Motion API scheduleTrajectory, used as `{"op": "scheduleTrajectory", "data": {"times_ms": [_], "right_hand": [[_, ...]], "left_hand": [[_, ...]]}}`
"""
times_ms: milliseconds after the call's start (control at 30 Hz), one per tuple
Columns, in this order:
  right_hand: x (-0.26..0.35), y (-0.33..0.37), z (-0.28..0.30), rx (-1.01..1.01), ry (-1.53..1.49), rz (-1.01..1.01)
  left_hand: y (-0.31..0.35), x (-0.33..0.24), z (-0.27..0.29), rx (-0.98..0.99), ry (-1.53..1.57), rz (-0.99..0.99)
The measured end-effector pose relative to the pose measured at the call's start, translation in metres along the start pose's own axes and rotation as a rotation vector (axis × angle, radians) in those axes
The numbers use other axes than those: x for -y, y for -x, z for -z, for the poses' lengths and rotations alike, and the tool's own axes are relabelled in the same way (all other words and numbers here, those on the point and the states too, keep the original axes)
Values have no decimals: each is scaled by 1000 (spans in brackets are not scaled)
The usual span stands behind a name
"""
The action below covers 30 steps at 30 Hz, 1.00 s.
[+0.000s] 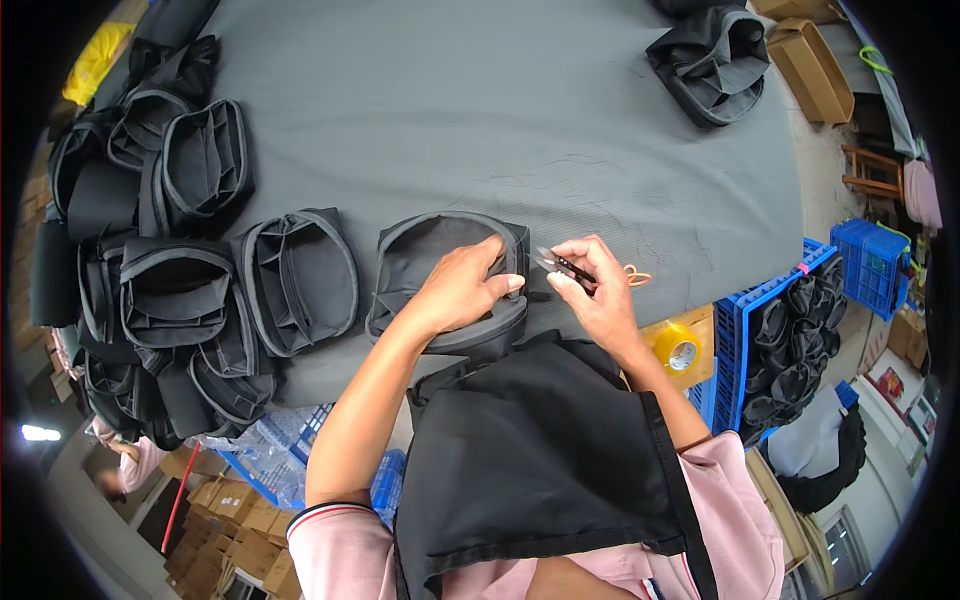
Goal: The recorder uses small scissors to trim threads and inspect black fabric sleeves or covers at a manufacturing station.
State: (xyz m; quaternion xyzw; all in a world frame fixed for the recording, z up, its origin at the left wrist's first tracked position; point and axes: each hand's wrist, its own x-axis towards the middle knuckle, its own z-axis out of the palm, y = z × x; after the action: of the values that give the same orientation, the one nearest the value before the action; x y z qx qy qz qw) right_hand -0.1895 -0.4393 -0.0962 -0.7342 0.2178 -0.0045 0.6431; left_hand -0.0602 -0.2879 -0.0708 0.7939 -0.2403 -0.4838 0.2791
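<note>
An open black zip pouch (408, 258) lies on the grey cloth close in front of me. My left hand (458, 288) grips its right side, fingers reaching inside and thumb over the rim. Just right of that rim, my right hand (600, 290) is closed around small black thread snips (570, 267), their metal tips pointing at the pouch's edge. An orange loop (637, 276) shows beside the right hand. Whether the tips touch a thread is too small to tell.
Several similar pouches (300, 282) are piled at the left, and another pouch (712, 65) sits far right. Loose thread bits lie on the grey cloth (620, 150). A yellow tape roll (677, 350) and a blue crate (733, 345) holding black items stand at the near right.
</note>
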Motion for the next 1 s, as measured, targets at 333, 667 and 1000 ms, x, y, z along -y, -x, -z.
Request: {"op": "scheduleTrajectory", "data": {"times_ms": [333, 667, 1000], "right_hand": [[24, -20, 0, -15, 299, 526], [31, -14, -1, -58, 232, 511], [40, -10, 3, -30, 436, 631]], "left_hand": [[15, -4, 9, 55, 284, -83], [16, 6, 8, 51, 328, -92], [21, 2, 16, 147, 409, -24]]}}
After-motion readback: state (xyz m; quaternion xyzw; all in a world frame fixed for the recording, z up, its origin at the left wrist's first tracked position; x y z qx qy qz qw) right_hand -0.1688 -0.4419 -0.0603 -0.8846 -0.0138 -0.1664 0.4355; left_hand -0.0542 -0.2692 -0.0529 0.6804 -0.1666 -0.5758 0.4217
